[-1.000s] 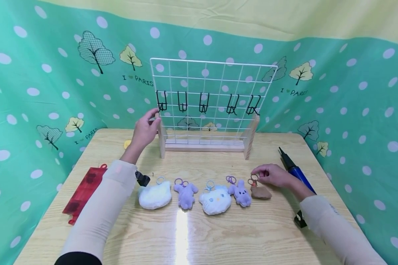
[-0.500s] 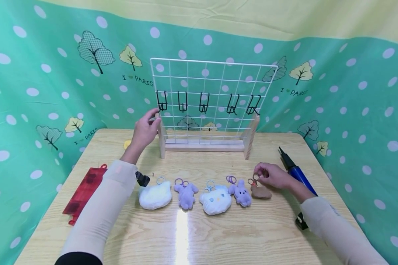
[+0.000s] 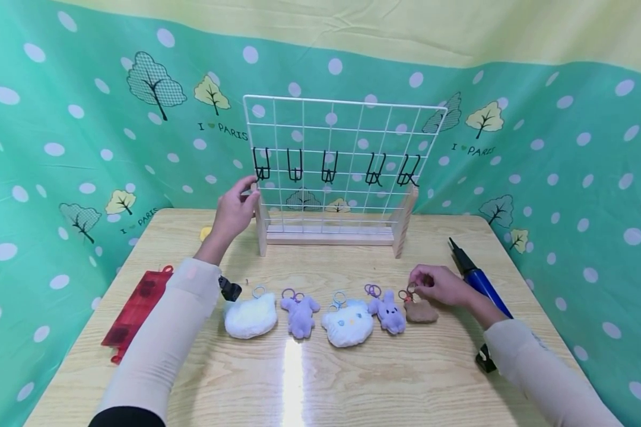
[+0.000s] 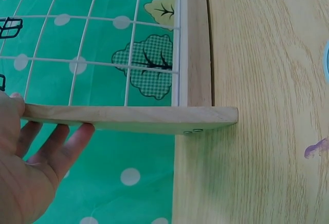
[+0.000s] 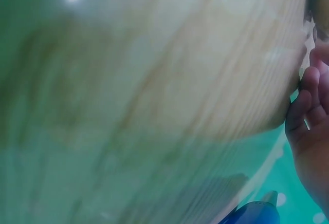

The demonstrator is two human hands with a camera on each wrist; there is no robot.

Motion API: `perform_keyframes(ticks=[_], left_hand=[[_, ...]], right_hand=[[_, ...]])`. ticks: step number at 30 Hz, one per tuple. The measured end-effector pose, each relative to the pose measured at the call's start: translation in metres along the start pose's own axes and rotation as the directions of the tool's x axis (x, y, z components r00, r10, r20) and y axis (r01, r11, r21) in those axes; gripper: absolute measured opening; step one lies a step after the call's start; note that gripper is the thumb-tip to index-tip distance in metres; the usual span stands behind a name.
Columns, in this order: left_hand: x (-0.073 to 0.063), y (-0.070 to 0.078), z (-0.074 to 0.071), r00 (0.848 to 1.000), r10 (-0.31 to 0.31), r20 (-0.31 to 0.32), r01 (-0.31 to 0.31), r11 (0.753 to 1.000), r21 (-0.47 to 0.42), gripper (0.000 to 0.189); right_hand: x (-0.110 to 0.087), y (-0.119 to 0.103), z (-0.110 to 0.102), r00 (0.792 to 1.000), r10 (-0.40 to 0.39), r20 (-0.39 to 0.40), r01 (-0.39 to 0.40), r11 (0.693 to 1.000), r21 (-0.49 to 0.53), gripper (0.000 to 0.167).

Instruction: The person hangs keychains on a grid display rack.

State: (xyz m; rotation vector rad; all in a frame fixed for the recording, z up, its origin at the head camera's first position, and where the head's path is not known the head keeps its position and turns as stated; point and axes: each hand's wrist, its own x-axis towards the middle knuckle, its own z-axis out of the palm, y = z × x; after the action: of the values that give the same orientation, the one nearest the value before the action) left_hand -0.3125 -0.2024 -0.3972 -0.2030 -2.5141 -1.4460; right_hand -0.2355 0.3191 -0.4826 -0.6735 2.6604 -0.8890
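Observation:
My left hand [image 3: 235, 209] holds the left wooden side post [image 3: 260, 228] of a white wire grid rack. In the left wrist view, the thumb lies on one side of this post [image 4: 139, 113] and the fingers on the other. Several black hooks [image 3: 328, 175] hang along the grid. My right hand [image 3: 439, 283] pinches the metal ring of a brown plush keychain [image 3: 421, 311] lying on the table. Left of it lie a purple bunny keychain [image 3: 391, 314], a white-and-blue plush keychain [image 3: 348, 326], another purple plush keychain [image 3: 300, 317] and a white plush keychain [image 3: 251, 317].
A blue pump-like tool with a black nozzle [image 3: 483, 286] lies beside my right forearm. A red translucent item [image 3: 141, 308] lies left of my left sleeve. A small yellow thing [image 3: 205, 232] sits behind my left wrist. Green patterned cloth [image 3: 75, 172] surrounds the table.
My right fingers have shifted slightly to the right at the brown keychain's ring, then dipped a little lower. The left hand stays on the rack post, and the other keychains have not moved.

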Motion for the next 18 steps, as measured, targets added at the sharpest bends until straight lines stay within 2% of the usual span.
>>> perform_keyframes(ticks=[10,15,18], left_hand=[[0.001,0.001,-0.002,0.999,-0.021,0.034,0.021,1.0,-0.021,0.049],[0.0,0.002,-0.003,0.999,-0.036,0.038,0.037,0.999,-0.027,0.049],[0.0,0.004,-0.004,0.998,-0.042,0.04,0.043,0.999,-0.023,0.049]], right_hand=[[-0.002,-0.001,-0.006,0.999,-0.007,-0.036,0.008,0.999,0.032,0.02],[-0.003,-0.008,-0.012,0.995,-0.03,-0.09,0.035,0.998,0.044,0.021],[-0.003,-0.013,-0.017,0.992,-0.019,-0.124,0.024,0.999,0.04,0.022]])
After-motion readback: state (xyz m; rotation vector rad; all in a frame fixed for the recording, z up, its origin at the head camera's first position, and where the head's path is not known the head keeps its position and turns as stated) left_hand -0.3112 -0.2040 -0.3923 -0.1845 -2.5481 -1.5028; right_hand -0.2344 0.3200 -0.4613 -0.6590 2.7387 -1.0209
